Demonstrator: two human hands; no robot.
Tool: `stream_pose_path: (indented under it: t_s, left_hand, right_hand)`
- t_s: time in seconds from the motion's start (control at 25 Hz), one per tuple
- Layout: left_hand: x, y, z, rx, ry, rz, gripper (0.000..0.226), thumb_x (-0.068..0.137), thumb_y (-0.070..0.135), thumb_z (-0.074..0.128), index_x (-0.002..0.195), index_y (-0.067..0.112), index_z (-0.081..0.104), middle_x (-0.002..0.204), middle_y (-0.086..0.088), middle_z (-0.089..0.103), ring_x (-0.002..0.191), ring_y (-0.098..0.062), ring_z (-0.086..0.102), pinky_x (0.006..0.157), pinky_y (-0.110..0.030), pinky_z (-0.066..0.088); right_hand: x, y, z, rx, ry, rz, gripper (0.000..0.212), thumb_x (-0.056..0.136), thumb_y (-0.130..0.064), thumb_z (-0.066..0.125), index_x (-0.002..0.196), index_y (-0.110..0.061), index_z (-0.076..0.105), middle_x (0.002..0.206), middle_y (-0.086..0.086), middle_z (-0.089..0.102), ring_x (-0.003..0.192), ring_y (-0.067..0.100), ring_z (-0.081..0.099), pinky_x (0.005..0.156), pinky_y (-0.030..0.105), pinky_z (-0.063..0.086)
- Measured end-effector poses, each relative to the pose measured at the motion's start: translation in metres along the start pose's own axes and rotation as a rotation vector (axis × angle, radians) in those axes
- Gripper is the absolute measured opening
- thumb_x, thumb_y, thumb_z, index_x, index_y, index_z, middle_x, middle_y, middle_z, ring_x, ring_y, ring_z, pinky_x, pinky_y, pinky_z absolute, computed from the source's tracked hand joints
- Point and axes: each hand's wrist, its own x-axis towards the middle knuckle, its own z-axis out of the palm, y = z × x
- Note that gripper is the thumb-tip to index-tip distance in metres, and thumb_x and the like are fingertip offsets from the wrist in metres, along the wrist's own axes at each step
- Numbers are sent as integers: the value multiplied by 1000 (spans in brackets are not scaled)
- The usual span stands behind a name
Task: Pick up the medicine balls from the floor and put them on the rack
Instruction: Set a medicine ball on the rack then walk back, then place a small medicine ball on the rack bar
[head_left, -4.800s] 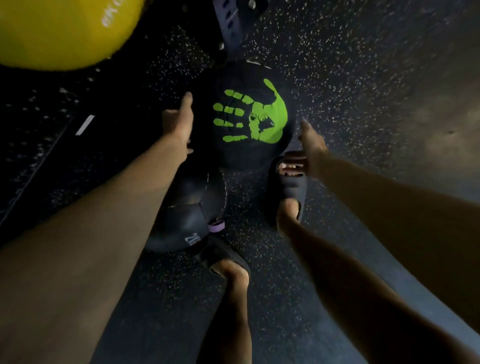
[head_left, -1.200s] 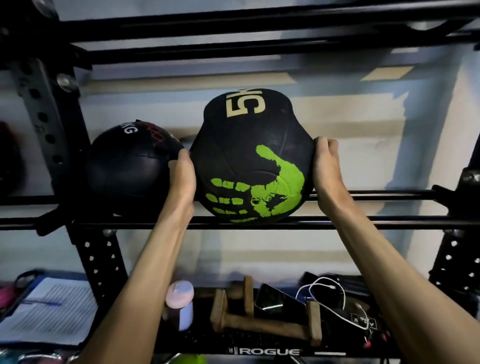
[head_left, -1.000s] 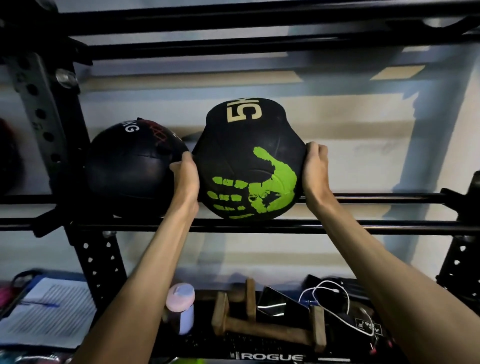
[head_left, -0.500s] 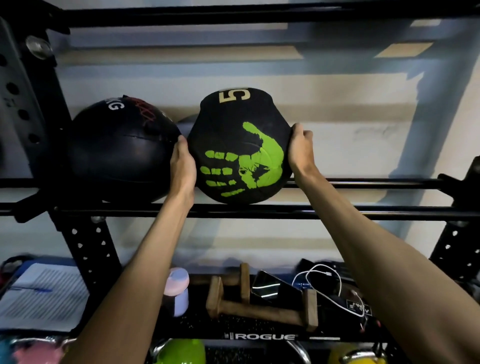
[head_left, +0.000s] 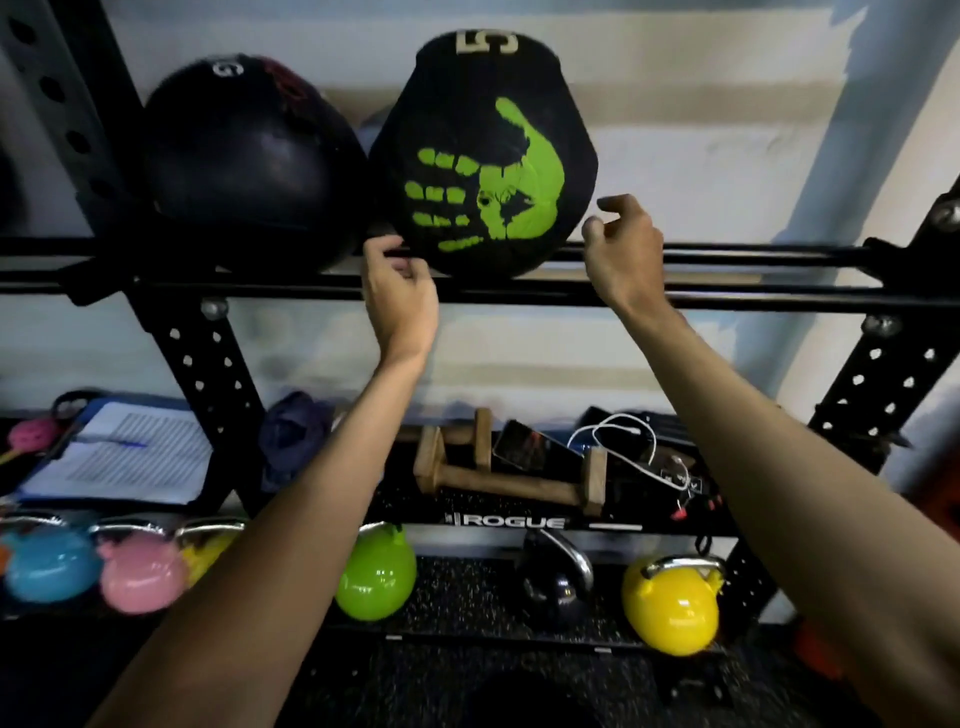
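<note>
— Both hands have come off the ball; half a second ago they were pressed to its sides. The left hand (head_left: 400, 291) hangs just under its lower left edge, fingers loosely curled, holding nothing. Whether a fingertip brushes the rubber I cannot tell; it is blurred.

— And the other?

— The right hand (head_left: 623, 249) is just beside the lower right edge, apart from it, fingers loosely bent, empty too.

— Where's the medicine ball?

— The medicine ball (head_left: 483, 156) sits between and just above the hands, resting on the two black rails of the rack (head_left: 779, 301). Past the left hand it meets a second black ball (head_left: 244, 161), touching as far as I can see.

— Which step is this?

— The release, I'd say: this one is placed. The next move calls for drawing the arms back and looking to the floor for any ball left; none shows from here.

— How does it look?

— Black matte rubber, a lime-green handprint across the front and a pale "5" on top. It looks squashed, narrower above, though the wide lens may do that. I'd watch for a roll to the right, where the rails are bare.
</note>
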Motion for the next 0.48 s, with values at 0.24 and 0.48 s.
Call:
stream_pose_path:
  t_s: [0.24, 0.48]
  left_hand:
    - [-112, -41, 16, 249, -158, 85, 19, 88, 7, 51, 104, 11, 61, 97, -4, 68, 88, -24, 64, 77, -38, 53]
    - [-246, -128, 41, 608, -596, -104, 12, 91, 16, 53, 97, 18, 62, 97, -7, 72, 94, -32, 65, 72, -38, 51]
  right_hand:
    - [-115, 86, -23, -86, -187, -23, 30, 91, -24, 49, 112, -11, 67, 98, 11, 72, 86, 29, 68, 82, 38, 54]
    - [-218, 192, -29, -300, -433, 127, 28, 90, -23, 48, 105, -8, 66, 104, 20, 70, 100, 40, 65, 82, 44, 53]
